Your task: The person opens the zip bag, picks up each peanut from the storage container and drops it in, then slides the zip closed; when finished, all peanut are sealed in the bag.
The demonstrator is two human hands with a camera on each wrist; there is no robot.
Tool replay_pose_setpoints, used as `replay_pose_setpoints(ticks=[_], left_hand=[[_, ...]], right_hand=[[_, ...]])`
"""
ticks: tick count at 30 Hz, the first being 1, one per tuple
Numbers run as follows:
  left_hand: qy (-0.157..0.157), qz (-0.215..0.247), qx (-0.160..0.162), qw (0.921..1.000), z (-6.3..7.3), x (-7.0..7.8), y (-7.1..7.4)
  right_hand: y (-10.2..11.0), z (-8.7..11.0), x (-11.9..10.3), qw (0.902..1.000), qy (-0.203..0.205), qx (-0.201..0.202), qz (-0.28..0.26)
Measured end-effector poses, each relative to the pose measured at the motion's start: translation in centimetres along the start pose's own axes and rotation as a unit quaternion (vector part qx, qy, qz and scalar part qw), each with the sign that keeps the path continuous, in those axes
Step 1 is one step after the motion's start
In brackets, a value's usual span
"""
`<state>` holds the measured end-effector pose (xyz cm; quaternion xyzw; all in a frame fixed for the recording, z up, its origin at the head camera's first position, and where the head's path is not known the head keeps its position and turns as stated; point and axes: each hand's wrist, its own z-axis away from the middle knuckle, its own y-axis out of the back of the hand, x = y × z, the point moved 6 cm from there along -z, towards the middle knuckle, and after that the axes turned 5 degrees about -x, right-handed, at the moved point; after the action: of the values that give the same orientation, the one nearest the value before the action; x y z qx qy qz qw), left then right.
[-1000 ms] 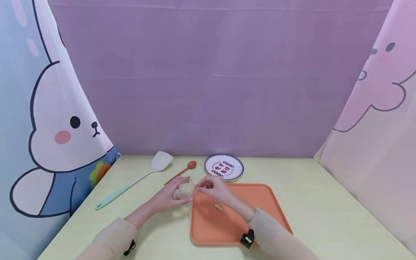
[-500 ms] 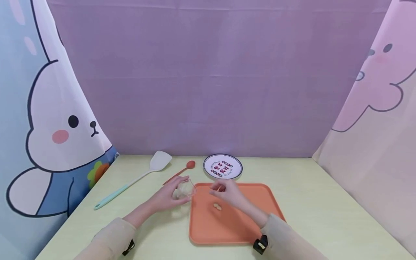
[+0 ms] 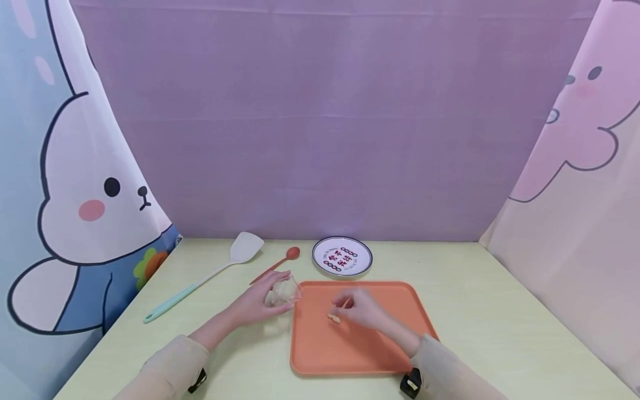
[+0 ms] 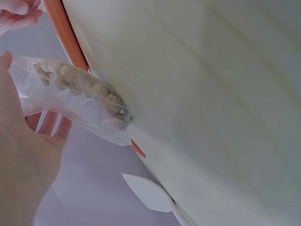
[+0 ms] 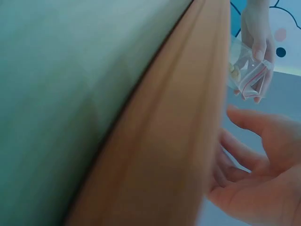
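Note:
My left hand (image 3: 262,300) grips a clear zip bag (image 4: 80,101) with several unshelled peanuts (image 4: 75,77) inside. The bag's mouth, edged by a red line, faces the tray. Low over the orange tray (image 3: 370,355) is my right hand (image 3: 362,308), its fingers bent and the fingertips right at the pale peanuts (image 3: 334,319) lying there. In the right wrist view, the tray rim hides part of the right fingertips, and I cannot tell whether they pinch a peanut.
Behind the tray sits a white plate (image 3: 342,256) with red lettering and a dark rim. A red spoon (image 3: 293,253) and a white spatula (image 3: 246,248) with a mint handle lie at the back left. A purple curtain (image 3: 320,122) hangs behind the table.
My right hand has drawn away from the bag's mouth, moving right and down to the peanuts on the tray. My left hand stays almost still with the bag.

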<state>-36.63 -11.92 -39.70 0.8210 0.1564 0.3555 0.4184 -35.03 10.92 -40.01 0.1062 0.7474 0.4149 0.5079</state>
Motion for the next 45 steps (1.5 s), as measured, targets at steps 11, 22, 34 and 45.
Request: replay_pose_setpoints(ticks=[11, 22, 34, 45], left_hand=[[0.022, 0.006, -0.009, 0.9997, 0.0, -0.2, -0.1], [0.029, 0.009, -0.014, 0.9994, 0.0, -0.2, -0.2], [0.011, 0.01, -0.01, 0.9999, -0.1, -0.1, -0.1], [-0.009, -0.001, 0.004, 1.0, -0.1, 0.2, -0.1]], right_hand=[[-0.9, 0.2, -0.4, 0.9924, 0.049, -0.089, 0.069], [-1.4, 0.4, 0.0, 0.9937, 0.007, -0.109, 0.021], [-1.1, 0.3, 0.6, 0.9939, -0.029, -0.104, 0.019], [-0.2, 0.7, 1.0, 0.9952, -0.04, -0.089, 0.004]])
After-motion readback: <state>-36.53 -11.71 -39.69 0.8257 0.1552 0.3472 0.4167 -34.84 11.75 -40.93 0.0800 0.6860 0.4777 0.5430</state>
